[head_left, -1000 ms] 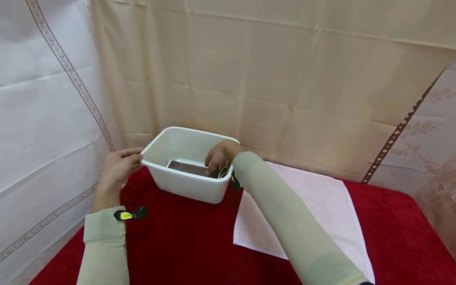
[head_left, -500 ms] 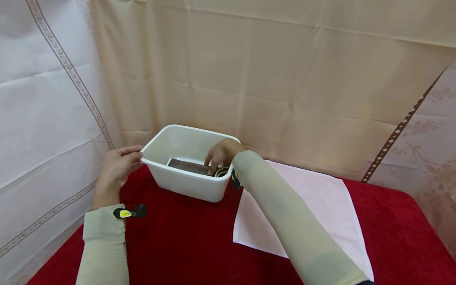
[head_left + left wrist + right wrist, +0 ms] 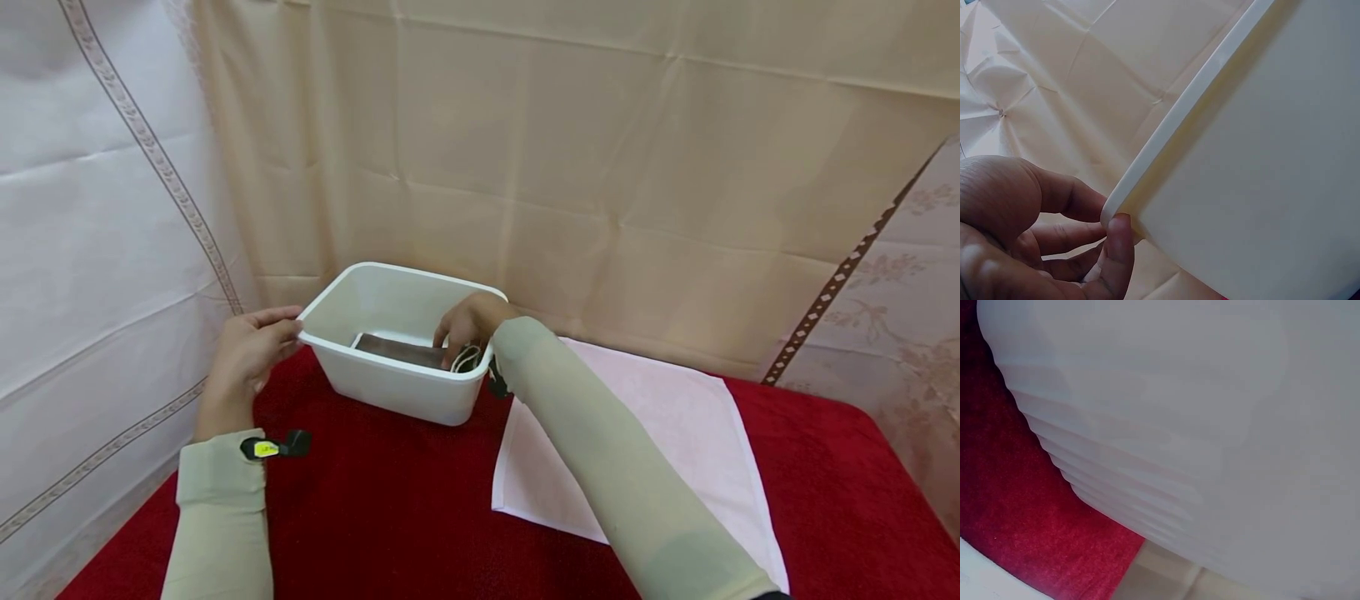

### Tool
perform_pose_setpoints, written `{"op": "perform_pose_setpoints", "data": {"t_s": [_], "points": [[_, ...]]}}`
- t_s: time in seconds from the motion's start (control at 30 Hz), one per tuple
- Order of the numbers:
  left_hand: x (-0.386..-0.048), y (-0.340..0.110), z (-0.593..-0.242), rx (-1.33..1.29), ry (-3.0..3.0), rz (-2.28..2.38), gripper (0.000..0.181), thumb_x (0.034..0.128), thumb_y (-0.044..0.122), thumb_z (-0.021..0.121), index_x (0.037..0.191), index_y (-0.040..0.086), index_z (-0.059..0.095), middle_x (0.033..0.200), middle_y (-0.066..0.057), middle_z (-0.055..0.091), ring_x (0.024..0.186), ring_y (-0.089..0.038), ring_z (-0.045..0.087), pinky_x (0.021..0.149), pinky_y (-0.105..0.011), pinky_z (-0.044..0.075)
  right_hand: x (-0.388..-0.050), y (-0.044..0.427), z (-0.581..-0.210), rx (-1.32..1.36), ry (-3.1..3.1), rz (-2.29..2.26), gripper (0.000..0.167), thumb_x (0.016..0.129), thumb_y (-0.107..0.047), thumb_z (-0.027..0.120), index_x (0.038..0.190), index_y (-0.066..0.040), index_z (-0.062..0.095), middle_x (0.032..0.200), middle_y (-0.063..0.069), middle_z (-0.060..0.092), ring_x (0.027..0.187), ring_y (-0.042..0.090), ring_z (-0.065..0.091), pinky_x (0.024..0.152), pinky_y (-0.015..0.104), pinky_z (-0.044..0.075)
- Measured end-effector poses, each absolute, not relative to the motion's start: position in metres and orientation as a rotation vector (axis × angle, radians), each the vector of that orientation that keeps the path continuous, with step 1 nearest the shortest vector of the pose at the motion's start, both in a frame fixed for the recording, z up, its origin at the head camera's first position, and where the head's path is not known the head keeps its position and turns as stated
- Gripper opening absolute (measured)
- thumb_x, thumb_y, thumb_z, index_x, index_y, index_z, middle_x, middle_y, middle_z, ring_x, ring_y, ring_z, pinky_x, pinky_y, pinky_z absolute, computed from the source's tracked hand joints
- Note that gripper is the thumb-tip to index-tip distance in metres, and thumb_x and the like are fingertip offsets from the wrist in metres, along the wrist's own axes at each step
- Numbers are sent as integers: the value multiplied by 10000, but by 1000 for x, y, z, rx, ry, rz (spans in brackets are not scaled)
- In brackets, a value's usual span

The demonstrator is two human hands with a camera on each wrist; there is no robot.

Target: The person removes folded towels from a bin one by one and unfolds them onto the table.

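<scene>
A white plastic bin (image 3: 397,398) stands on a red cloth. My left hand (image 3: 251,354) holds its left rim corner; the left wrist view shows the thumb and fingers of this hand (image 3: 1060,231) pinching the rim (image 3: 1172,128). Over the right end of the bin, my right hand (image 3: 467,323) reaches down inside, fingers bent. Its fingertips are at a flat brown object (image 3: 397,350) lying along the bottom, beside a looped pale cord (image 3: 467,358). The front wall hides part of these things, and their grip is unclear. Only the bin's ribbed outside (image 3: 1147,437) fills the right wrist view.
A pale pink towel (image 3: 675,417) lies flat to the right of the bin, partly under my right forearm. The red cloth (image 3: 397,517) covers the table. A beige curtain (image 3: 570,167) hangs close behind, with a white patterned curtain (image 3: 90,250) at the left.
The right fingertips have shifted slightly to the right inside the bin. The cord loop has changed shape and shows more. My left hand stays at the rim corner.
</scene>
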State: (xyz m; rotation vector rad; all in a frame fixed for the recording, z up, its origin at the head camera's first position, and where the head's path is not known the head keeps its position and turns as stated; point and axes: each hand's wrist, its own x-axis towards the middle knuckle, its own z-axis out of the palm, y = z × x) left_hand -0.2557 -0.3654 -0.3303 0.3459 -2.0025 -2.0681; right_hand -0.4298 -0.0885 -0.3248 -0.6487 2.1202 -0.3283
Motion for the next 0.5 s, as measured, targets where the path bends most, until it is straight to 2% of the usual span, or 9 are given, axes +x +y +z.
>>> {"op": "perform_pose_setpoints", "data": {"t_s": [0.07,0.27,0.5], "points": [[-256,-365,-330,346,-1999,-2072,446,984,3,607,1392,-139,495,863,74,688,747,-45,656,687,-199,587,-431,-89,-326,-671,2131,-315,688,911,-225,781,1524,-162,474,1408,75,510,1185,228,548,856,340,573],[-257,-366,-331,361,-1999,-2068,436,984,-2,606,1385,-135,500,857,69,685,736,-47,655,675,-199,587,-434,-91,-327,-704,2115,-303,683,920,-228,770,1528,-155,467,1410,77,522,1178,223,572,884,363,568],[-257,-367,-332,364,-2018,-2049,451,987,7,605,1398,-139,493,871,70,687,748,-40,657,689,-197,587,-436,-93,-327,-694,2087,-365,636,933,-144,741,1511,-160,475,1324,92,548,1054,201,606,826,372,577]]}}
